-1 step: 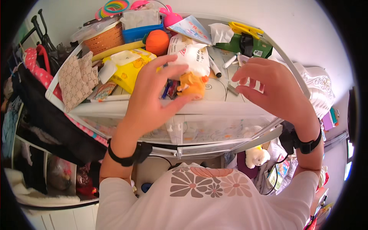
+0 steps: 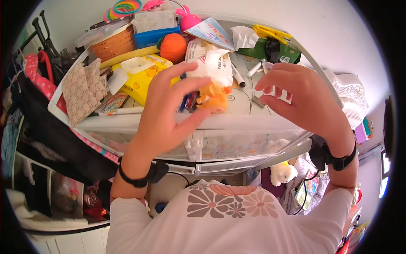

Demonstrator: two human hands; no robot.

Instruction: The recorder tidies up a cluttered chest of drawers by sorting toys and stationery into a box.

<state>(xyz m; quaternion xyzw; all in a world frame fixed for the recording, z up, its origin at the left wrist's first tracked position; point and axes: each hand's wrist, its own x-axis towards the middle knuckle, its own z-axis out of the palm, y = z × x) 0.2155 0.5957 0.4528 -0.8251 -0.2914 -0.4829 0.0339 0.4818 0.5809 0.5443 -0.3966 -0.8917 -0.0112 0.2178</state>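
My left hand [image 2: 169, 101] hovers over the front of the white cabinet top [image 2: 249, 109], fingers spread and nothing in them. Just beyond its thumb lies a small orange-yellow soft-looking object [image 2: 215, 99], partly hidden by the fingers, with some dark pen-like items beside it. Farther right, my right hand [image 2: 292, 86] is in the air with curved fingers apart, also holding nothing. Near its fingertips are a small grey bar [image 2: 258, 100] and a black-and-white marker [image 2: 238, 77]. A white plastic package [image 2: 211, 63] sits between the hands, farther back.
On the left are a yellow wipes pack [image 2: 139, 78] and patterned brown paper bags [image 2: 82, 93]. Behind stand an orange basket [image 2: 114, 44], a blue box [image 2: 156, 39] and an orange pumpkin-like toy [image 2: 173, 48]. Yellow scissors [image 2: 270, 32] lie on a green package [image 2: 258, 51] at the back right.
My left hand has shifted slightly, its thumb now a little left of where it overlapped the orange-yellow object. The right hand looks nearly unmoved.
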